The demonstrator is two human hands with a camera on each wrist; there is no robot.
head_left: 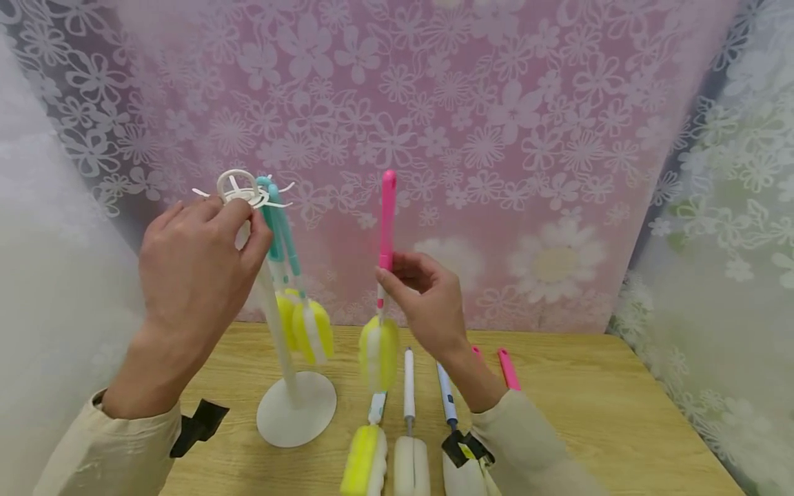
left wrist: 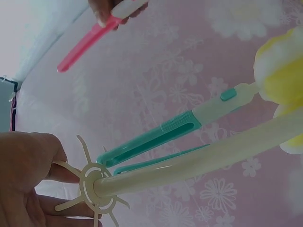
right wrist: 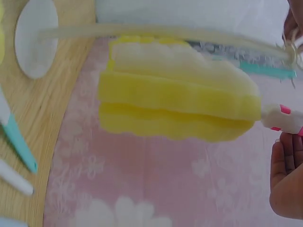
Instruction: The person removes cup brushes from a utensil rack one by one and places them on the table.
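My left hand [head_left: 192, 269] holds the top of a white rack stand [head_left: 273, 324], just below its loop and the ring of thin hooks. Two teal-handled sponge brushes [head_left: 287, 241] hang from those hooks, their yellow-and-white heads downward beside the pole. To the right of the stand, my right hand [head_left: 431, 296] pinches a pink-handled sponge brush [head_left: 387, 213] low on its handle. That brush is upright in the air, its yellow-and-white sponge [right wrist: 175, 99] at the bottom. In the left wrist view, its pink handle [left wrist: 85, 47] is apart from the hooks.
The stand's round white base [head_left: 298, 420] rests on the wooden table [head_left: 577, 413]. In front lie a yellow sponge brush [head_left: 362, 458], a white brush [head_left: 409, 386], a blue-handled brush [head_left: 446, 396] and pink handles [head_left: 509, 368], partly behind my right arm. A flowered curtain [head_left: 434, 138] hangs behind.
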